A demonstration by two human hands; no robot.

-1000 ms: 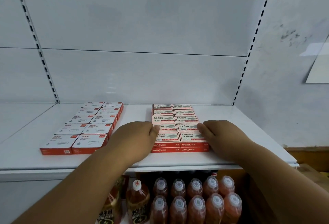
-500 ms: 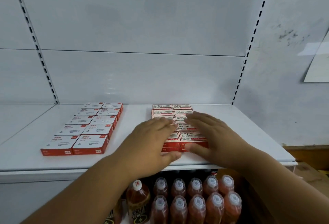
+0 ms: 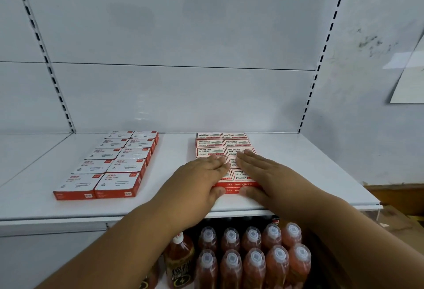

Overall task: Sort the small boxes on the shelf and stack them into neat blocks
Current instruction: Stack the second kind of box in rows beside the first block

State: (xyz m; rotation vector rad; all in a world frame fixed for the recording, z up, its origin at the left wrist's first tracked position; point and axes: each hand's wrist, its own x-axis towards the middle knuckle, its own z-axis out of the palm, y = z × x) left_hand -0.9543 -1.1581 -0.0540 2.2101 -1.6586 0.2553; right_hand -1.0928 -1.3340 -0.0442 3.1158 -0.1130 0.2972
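Nearest the viewer, rows of capped orange drink bottles (image 3: 253, 256) are standing on the lower level. Above them, a white shelf (image 3: 160, 203) is carrying two blocks of small boxes. The left hand (image 3: 197, 178) and right hand (image 3: 261, 174) are lying flat, fingers straight and close together, pressing down on the near top of the red staple-box block (image 3: 226, 145), thumbs touching its front face near the shelf's front edge. Neither hand is curling around anything. Well apart to the left, the white-topped paper-clip box block (image 3: 110, 166) is sitting in two neat columns. Behind, a white back panel (image 3: 179, 36) is rising.
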